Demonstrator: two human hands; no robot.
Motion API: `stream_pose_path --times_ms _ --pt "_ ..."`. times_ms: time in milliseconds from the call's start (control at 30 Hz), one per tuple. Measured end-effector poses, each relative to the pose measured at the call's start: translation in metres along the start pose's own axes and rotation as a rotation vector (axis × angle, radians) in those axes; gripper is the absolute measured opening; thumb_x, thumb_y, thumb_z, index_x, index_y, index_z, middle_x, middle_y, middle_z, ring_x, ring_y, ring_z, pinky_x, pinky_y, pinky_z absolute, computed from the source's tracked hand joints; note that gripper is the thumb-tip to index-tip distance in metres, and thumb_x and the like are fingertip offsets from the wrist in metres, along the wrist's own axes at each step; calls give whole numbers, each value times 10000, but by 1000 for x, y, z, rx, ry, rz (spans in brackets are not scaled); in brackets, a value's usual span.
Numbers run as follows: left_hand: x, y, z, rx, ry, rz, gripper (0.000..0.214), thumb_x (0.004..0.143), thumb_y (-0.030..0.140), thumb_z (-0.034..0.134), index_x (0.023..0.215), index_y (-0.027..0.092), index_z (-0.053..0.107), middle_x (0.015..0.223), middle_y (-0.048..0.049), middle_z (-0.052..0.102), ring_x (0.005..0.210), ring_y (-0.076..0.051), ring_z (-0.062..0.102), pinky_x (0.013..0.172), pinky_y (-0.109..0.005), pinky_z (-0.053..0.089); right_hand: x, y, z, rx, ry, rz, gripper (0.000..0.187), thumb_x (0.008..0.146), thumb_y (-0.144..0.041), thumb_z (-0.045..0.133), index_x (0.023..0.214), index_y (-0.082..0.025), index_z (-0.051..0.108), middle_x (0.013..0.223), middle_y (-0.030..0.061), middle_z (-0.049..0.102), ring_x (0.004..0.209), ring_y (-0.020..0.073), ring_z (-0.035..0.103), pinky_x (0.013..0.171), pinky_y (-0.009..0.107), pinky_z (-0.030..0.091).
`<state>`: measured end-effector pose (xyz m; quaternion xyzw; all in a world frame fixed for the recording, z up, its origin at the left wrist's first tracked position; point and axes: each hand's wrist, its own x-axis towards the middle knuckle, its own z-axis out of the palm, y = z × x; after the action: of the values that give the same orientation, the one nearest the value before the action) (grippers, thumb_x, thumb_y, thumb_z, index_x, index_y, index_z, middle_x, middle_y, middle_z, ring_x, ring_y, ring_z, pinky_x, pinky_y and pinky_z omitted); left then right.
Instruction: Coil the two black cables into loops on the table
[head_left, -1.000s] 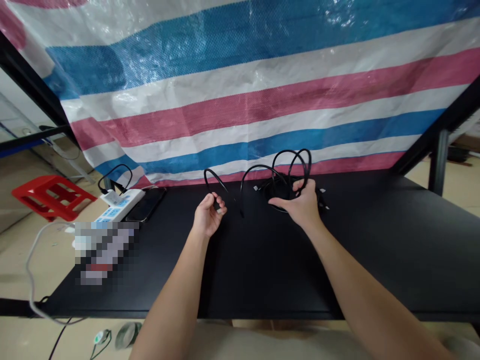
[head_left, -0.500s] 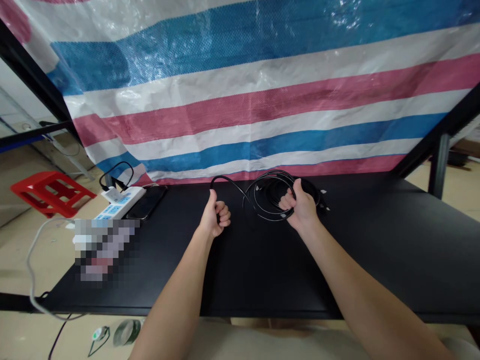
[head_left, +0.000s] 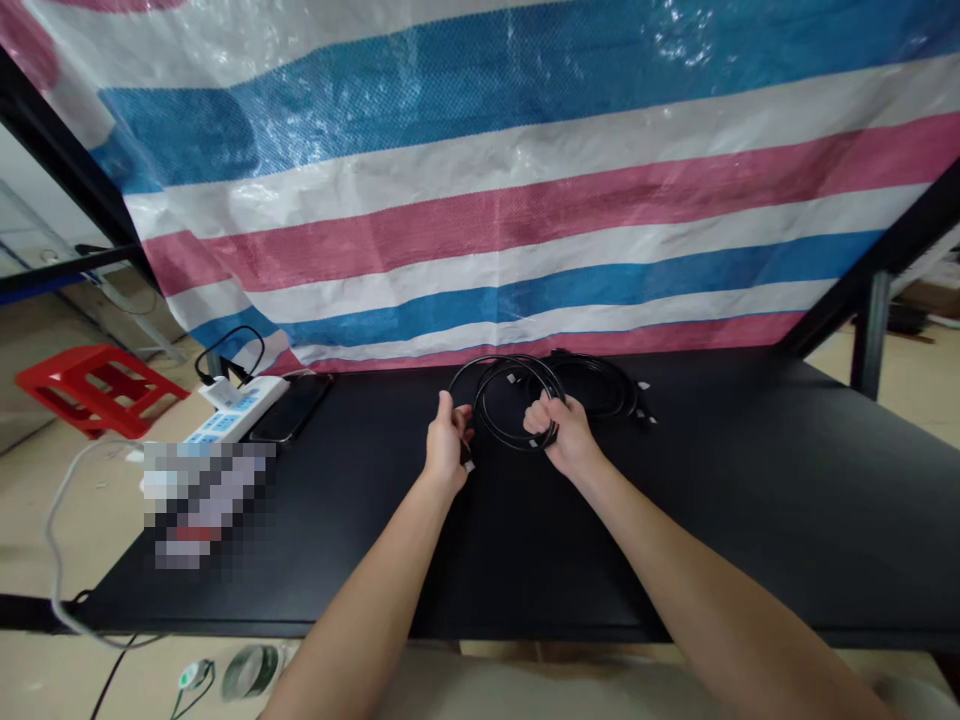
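A black cable (head_left: 491,425) hangs in loose loops between my two hands above the black tabletop. My right hand (head_left: 564,430) is closed round the gathered loops at their right side. At the left, my left hand (head_left: 448,440) grips the cable near one end, thumb up and fingers curled. A small white tag and a dark end piece show just below its fingers. Behind my right hand, another coil of black cable (head_left: 611,385) lies on the table, with small white tags at its right edge.
A white power strip (head_left: 247,405) with a charger plugged in and a black phone (head_left: 292,410) lie at the table's left. Beyond that edge stands a red stool (head_left: 101,385). A striped plastic sheet (head_left: 487,230) hangs along the back.
My left hand has moved right, towards the coil, and its fingers have loosened somewhat. My right hand has shifted left with the loops, away from the coil behind.
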<state>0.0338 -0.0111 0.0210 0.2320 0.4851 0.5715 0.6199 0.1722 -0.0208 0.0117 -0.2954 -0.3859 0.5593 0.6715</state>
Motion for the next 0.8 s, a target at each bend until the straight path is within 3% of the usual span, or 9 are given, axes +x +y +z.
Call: stream_pose_path --times_ms 133,233,333,433,500,567,667,800 --pt "-9 -1 5 -45 -134 -132 580 859 419 504 359 164 361 651 -44 605 574 -109 566 582 -240 453 -1 -7 -2 80 52 9 448 527 -245 747 438 -204 310 369 -97 265 367 40 276 393 209 244" --pt "-15 1 8 -87 -232 -183 481 887 307 462 436 143 493 698 -63 640 606 -129 607 613 -260 489 2 -10 -4 110 96 3 435 542 -270 689 417 -209 277 365 -90 273 358 43 297 388 210 279" --pt "-16 1 8 -116 -267 -125 333 878 283 491 610 127 612 749 -66 662 606 -131 622 599 -258 495 5 -6 -5 -55 234 -26 412 594 -367 654 433 -225 302 357 -82 314 342 63 334 372 220 292" --pt "-11 2 6 -135 -241 -34 170 834 291 580 878 146 658 668 -14 624 525 -106 577 502 -218 450 5 2 -5 -446 381 -102 275 665 -422 610 540 -230 459 367 -64 415 364 118 441 401 252 368" --pt "-7 2 4 -135 -211 47 255 799 309 635 1009 165 641 563 47 529 447 -77 504 460 -195 414 4 9 -7 -713 394 -204 214 693 -425 592 709 -212 572 463 -26 546 474 174 564 500 301 464" --pt "-2 2 0 -86 -162 140 372 773 341 667 1098 165 624 499 94 415 394 -55 423 450 -189 400 2 16 -9 -903 355 -326 288 717 -411 578 898 -191 611 646 35 661 645 223 648 630 356 519" --pt "6 4 -6 152 -32 267 429 803 331 621 1192 153 598 474 108 358 368 -51 381 439 -190 375 0 27 -11 -1067 279 -470 415 761 -374 542 1115 -161 578 892 114 695 830 255 666 754 405 533" --pt "13 9 -14 607 101 368 337 867 203 464 1171 174 607 578 47 522 392 -80 465 475 -225 404 1 39 -15 -1224 139 -529 458 796 -310 500 1226 -159 540 1083 155 635 940 262 639 817 424 532"
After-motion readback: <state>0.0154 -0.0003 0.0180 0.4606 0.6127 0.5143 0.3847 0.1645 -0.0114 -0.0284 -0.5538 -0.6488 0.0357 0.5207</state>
